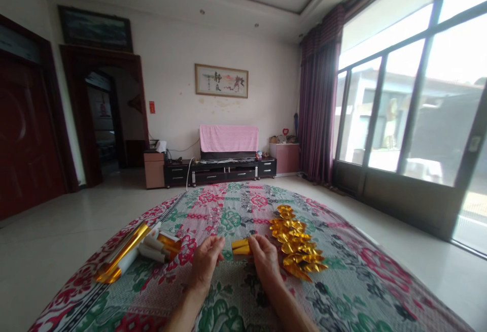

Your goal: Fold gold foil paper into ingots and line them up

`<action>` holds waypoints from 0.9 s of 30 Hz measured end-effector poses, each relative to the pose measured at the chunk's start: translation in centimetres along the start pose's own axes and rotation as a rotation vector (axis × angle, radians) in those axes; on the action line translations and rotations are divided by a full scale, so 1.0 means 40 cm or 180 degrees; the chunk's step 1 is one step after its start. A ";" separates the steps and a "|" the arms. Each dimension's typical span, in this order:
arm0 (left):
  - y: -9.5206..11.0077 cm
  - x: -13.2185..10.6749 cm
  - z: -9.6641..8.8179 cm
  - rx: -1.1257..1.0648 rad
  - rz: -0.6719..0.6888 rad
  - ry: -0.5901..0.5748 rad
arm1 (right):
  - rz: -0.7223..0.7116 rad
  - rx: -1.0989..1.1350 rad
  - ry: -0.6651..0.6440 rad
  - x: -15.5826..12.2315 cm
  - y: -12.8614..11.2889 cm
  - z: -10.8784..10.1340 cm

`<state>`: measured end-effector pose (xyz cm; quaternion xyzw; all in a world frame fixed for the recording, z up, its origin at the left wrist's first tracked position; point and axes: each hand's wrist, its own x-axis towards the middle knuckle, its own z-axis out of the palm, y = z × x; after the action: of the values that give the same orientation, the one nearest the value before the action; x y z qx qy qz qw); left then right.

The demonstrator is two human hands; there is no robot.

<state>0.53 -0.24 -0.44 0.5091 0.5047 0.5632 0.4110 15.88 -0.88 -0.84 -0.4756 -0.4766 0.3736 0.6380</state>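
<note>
A small folded piece of gold foil paper (240, 247) is pinched between the thumb and fingers of my right hand (265, 260), above the cloth. Just left of it, a small gap away, is my left hand (205, 261). Its fingers are curled in and pressed together, and whatever may be between them is hidden. A row of gold foil folded shapes (297, 243), with petal-like points, lies to the right of my right hand. On the left lie rolled sheets of gold foil paper (127, 253) and several smaller rolls (154, 247) with white outer sides.
A flowered cloth (232, 301) in pink, green and grey covers the round table under my hands. Beyond it stands a low black cabinet (228, 173), with a pink cloth (228, 139) draped over something on top. Large windows (395, 108) are on the right.
</note>
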 end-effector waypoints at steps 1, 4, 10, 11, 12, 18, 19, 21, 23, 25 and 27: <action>0.000 0.001 0.001 0.0026 0.0050 -0.0036 | -0.0155 -0.0178 -0.0038 -0.005 -0.005 0.002; -0.002 0.001 0.007 0.0068 0.0167 -0.0475 | -0.0526 -0.0587 -0.0186 -0.022 -0.021 0.010; -0.005 0.000 0.014 0.0514 0.0549 -0.0898 | -0.0558 -0.0532 -0.0522 -0.030 -0.034 0.016; -0.006 -0.001 0.013 0.0543 0.0545 -0.0890 | -0.0561 -0.0526 -0.0551 -0.029 -0.034 0.016; -0.006 -0.001 0.012 0.0533 0.0517 -0.0884 | -0.0567 -0.0530 -0.0569 -0.028 -0.034 0.016; -0.006 -0.005 0.008 0.0418 0.0419 -0.0904 | -0.0350 -0.0497 -0.0799 -0.028 -0.044 0.015; -0.005 -0.006 0.008 0.0423 0.0424 -0.0898 | -0.0308 -0.0491 -0.0843 -0.028 -0.044 0.015; -0.004 -0.006 0.008 0.0444 0.0457 -0.0889 | -0.0290 -0.0507 -0.0896 -0.026 -0.041 0.015; -0.005 -0.006 0.008 0.0435 0.0466 -0.0877 | -0.0347 -0.0540 -0.0905 -0.023 -0.033 0.013; -0.006 -0.007 0.008 0.0354 0.0407 -0.0894 | -0.0412 -0.0573 -0.0924 -0.021 -0.026 0.011; -0.006 -0.008 0.009 0.0277 0.0323 -0.0911 | -0.0430 -0.0569 -0.0941 -0.021 -0.023 0.009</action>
<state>0.90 -0.45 -0.71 0.6264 0.4385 0.4825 0.4273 15.31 -1.83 -0.13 -0.4373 -0.6273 0.3519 0.5398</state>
